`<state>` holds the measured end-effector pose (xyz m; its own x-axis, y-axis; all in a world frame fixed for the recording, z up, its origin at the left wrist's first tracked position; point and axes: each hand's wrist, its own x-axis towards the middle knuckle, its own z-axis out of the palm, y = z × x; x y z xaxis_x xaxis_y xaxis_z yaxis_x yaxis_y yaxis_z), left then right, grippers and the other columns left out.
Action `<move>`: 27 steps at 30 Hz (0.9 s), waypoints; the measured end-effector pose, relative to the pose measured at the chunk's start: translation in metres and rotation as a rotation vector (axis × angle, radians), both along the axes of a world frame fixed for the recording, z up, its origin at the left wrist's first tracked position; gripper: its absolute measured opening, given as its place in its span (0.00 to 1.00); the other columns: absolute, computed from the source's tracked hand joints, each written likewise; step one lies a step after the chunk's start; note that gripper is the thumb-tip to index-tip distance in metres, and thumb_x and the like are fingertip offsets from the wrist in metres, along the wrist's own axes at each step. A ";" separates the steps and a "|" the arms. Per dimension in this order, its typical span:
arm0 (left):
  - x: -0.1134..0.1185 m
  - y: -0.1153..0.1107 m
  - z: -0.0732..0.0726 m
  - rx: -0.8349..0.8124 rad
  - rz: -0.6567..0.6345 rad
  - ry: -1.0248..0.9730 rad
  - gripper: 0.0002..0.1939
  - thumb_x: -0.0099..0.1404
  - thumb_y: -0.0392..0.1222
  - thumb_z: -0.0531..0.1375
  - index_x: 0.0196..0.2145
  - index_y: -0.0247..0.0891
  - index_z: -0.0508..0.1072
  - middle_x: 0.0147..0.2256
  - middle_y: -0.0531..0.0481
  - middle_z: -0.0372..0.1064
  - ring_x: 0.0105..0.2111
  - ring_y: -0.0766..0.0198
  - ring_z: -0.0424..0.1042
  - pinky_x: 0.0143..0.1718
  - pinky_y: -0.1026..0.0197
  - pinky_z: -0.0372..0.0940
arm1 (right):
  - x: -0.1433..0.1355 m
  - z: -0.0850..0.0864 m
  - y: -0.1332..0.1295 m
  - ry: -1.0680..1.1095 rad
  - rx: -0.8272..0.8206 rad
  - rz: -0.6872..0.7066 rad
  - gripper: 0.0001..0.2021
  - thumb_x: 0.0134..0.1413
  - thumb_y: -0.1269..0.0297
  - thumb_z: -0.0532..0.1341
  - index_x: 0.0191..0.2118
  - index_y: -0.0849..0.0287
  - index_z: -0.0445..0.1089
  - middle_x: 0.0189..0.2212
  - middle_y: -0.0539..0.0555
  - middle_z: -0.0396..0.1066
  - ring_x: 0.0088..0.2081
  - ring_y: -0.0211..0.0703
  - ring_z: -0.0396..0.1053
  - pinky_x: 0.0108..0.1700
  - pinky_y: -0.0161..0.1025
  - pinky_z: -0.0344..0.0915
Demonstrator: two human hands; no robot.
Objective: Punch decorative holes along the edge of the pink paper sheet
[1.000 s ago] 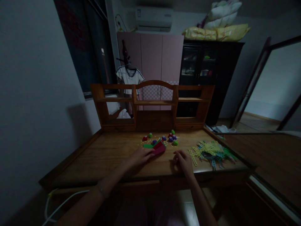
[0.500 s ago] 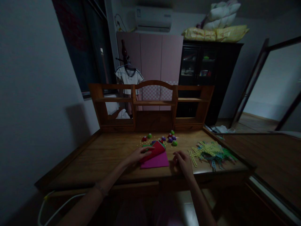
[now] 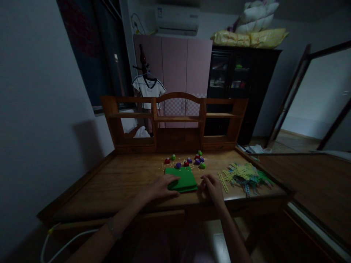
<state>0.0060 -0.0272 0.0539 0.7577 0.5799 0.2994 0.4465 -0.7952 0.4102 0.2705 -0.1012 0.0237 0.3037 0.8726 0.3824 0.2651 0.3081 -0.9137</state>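
If the left hand [image 3: 165, 185] gives the green stack [image 3: 185, 178] a push to the far side, it could bump the small round toys [image 3: 186, 163] just past it and make them roll. The stack lies flat on the near middle of the desk [image 3: 123, 173], plain green on top, and seems to have more than 1 layer, though the room is dim. The left thumb and fingers spread apart on its left part; the right hand [image 3: 210, 187] curls by its right edge, and I cannot tell if it pinches anything.
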 end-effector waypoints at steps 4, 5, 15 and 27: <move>0.006 -0.010 -0.005 0.254 -0.033 0.109 0.23 0.62 0.52 0.56 0.51 0.39 0.66 0.44 0.43 0.68 0.45 0.56 0.65 0.46 0.57 0.61 | 0.000 -0.002 0.002 0.020 -0.005 -0.017 0.15 0.55 0.53 0.56 0.32 0.60 0.69 0.20 0.50 0.69 0.23 0.42 0.67 0.27 0.34 0.60; 0.008 -0.010 -0.008 0.295 -0.029 0.130 0.19 0.64 0.49 0.54 0.48 0.38 0.67 0.41 0.43 0.68 0.43 0.57 0.66 0.45 0.58 0.61 | 0.000 -0.002 0.002 0.024 -0.005 -0.021 0.14 0.55 0.53 0.56 0.32 0.60 0.69 0.20 0.50 0.68 0.23 0.42 0.67 0.27 0.34 0.60; 0.003 0.001 -0.001 0.145 0.045 0.048 0.20 0.64 0.39 0.52 0.54 0.45 0.62 0.44 0.48 0.67 0.41 0.61 0.68 0.42 0.61 0.61 | 0.000 -0.001 0.001 0.028 0.005 -0.018 0.15 0.56 0.53 0.55 0.32 0.60 0.69 0.19 0.50 0.68 0.22 0.41 0.67 0.27 0.34 0.60; 0.002 -0.008 0.011 0.038 -0.012 0.091 0.24 0.58 0.60 0.57 0.47 0.45 0.70 0.45 0.46 0.63 0.42 0.57 0.65 0.41 0.60 0.60 | 0.000 -0.001 0.000 0.016 -0.013 -0.005 0.17 0.56 0.49 0.54 0.32 0.60 0.69 0.20 0.51 0.68 0.23 0.42 0.67 0.27 0.34 0.61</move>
